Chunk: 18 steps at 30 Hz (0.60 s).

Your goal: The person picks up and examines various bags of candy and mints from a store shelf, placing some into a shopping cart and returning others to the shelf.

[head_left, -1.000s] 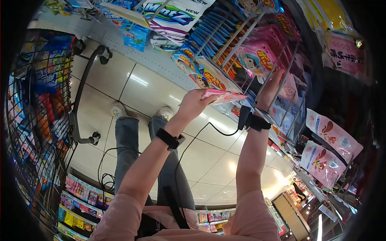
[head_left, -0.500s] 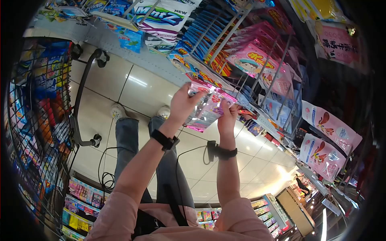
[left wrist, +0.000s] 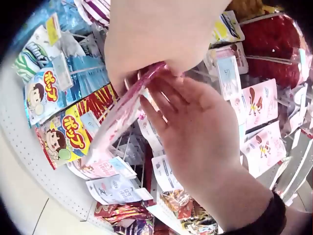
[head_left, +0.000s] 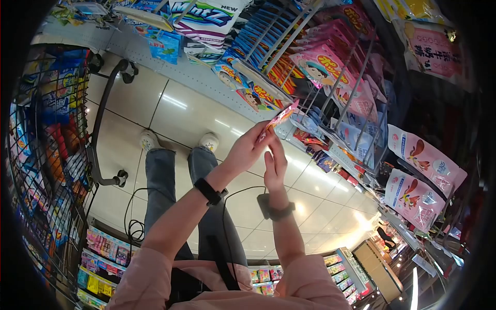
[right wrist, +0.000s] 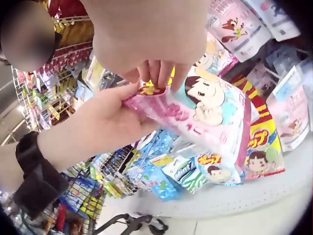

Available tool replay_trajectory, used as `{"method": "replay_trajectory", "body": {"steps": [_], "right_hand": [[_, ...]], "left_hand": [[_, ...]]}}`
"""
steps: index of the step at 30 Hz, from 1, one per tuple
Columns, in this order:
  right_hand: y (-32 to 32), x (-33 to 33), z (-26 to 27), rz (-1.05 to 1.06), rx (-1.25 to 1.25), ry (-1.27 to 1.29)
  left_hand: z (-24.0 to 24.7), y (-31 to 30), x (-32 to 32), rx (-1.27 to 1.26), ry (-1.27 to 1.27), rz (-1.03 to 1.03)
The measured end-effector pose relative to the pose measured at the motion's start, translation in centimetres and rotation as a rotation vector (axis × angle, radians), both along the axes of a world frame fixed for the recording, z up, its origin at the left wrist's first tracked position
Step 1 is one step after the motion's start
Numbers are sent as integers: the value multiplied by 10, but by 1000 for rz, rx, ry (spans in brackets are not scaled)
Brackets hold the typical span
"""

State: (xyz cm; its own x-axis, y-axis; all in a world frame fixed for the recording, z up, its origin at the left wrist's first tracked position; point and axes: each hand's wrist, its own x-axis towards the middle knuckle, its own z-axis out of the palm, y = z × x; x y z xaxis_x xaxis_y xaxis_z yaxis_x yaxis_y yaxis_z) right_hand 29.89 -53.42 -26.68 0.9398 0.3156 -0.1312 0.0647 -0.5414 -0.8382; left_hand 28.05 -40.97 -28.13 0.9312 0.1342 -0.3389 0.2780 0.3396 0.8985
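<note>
A pink candy bag (head_left: 279, 122) with a cartoon child on its front is held nearly edge-on in the head view. The left hand (head_left: 247, 151) pinches one end, its thumb over the printed side in the right wrist view. The right hand (head_left: 276, 164) is close beside, its thumb apart from the bag and its fingers loosely bent against the bag's held end. In the left wrist view the right palm (left wrist: 203, 129) faces the camera, beside the bag (left wrist: 117, 117). The right hand (right wrist: 146, 36) partly covers the bag (right wrist: 195, 110) in the right wrist view.
Hooks ahead carry blue bags (head_left: 266, 33), pink bags (head_left: 323, 64) and mint packets (head_left: 206, 20). More pink pouches (head_left: 413, 199) hang at the right. A filled wire cart (head_left: 51, 144) stands at the left, and a cable (head_left: 232, 192) hangs between the forearms.
The right hand came back from the rack, held the bag with the left hand, then freed its thumb and moved left. The bag turned from face-up to nearly edge-on.
</note>
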Motion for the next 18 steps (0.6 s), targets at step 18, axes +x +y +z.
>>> {"method": "replay_trajectory", "body": {"steps": [18], "right_hand": [[-48, 113, 5, -383, 712, -25]], "left_hand": [[21, -12, 82, 326, -254, 5]]}}
